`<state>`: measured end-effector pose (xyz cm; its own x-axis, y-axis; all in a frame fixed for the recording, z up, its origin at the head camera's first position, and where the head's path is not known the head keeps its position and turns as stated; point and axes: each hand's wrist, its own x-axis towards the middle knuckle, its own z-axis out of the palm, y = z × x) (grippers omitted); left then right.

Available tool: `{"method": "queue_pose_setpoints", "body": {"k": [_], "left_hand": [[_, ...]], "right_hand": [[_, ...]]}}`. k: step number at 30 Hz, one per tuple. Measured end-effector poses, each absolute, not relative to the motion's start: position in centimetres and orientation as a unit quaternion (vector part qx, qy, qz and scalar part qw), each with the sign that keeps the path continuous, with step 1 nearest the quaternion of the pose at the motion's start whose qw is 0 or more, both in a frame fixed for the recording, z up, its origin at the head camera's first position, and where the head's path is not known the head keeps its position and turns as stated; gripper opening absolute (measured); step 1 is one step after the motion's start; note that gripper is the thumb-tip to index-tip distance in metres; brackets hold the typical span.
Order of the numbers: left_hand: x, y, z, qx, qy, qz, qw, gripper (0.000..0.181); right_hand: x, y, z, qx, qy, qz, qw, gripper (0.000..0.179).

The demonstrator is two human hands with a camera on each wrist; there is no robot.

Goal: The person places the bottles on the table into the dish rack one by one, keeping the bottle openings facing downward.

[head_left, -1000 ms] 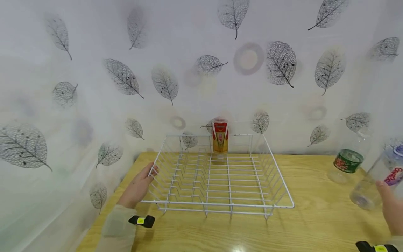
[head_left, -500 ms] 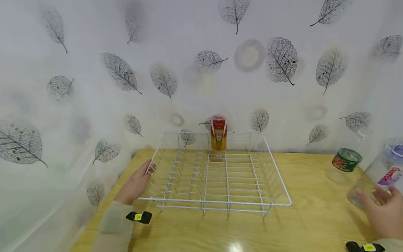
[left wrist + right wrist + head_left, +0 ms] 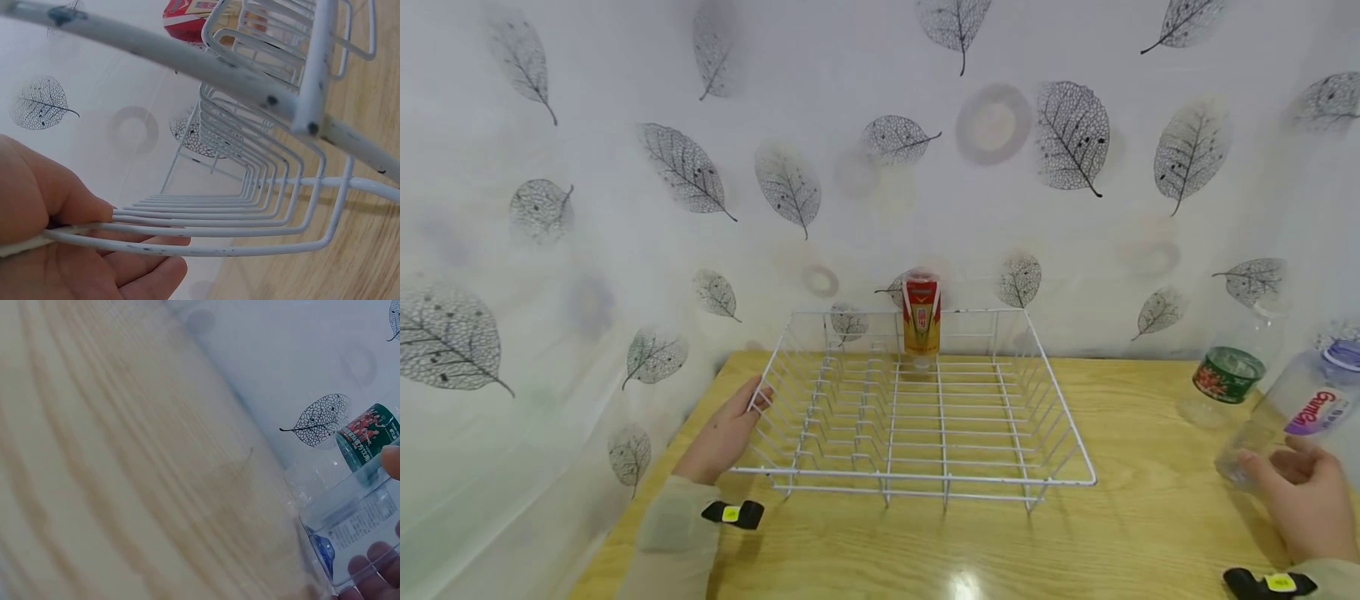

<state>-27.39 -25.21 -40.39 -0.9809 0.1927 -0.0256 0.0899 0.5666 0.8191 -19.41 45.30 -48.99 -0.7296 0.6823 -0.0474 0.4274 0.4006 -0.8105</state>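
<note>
My left hand (image 3: pixel 722 437) grips the left side of a white wire dish rack (image 3: pixel 990 480). In the left wrist view its thumb lies over the side wires and the fingers pass beneath. At the rack's back stands a clear bottle with a red and gold label (image 3: pixel 921 321). On the far right my right hand (image 3: pixel 1303 500) holds the lower part of a clear plastic bottle with a purple cap (image 3: pixel 1273 425). Through that bottle's wall, fingers show in the right wrist view. Behind it is a clear bottle with a green label (image 3: pixel 1228 375).
The rack and bottles stand on a light wooden table (image 3: pixel 850 542). A pale curtain printed with dark leaves (image 3: pixel 1000 192) hangs behind and along the left side. Plate dividers (image 3: pixel 861 417) rise from the rack's left half.
My right hand has shifted left, and its fingers have come round the purple-capped bottle near its base. That bottle sits slightly further left. The left hand keeps its grip on the rack.
</note>
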Motion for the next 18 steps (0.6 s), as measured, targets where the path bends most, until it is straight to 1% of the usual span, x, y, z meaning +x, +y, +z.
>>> {"method": "queue_pose_setpoints", "body": {"k": [3, 10, 18], "left_hand": [[-27.43, -25.2, -40.33, 0.079, 0.883, 0.46, 0.056, 0.057], [-27.42, -25.33, -40.44, 0.081, 0.879, 0.467, 0.054, 0.057], [-27.35, -25.37, -40.64, 0.08, 0.876, 0.473, 0.051, 0.057]], "right_hand": [[-19.41, 45.05, -48.51, -0.349, -0.817, 0.43, 0.16, 0.089], [-19.11, 44.42, -48.07, -0.354, -0.802, 0.432, 0.213, 0.074], [-18.96, 44.29, -48.32, -0.347, -0.799, 0.431, 0.233, 0.074]]}}
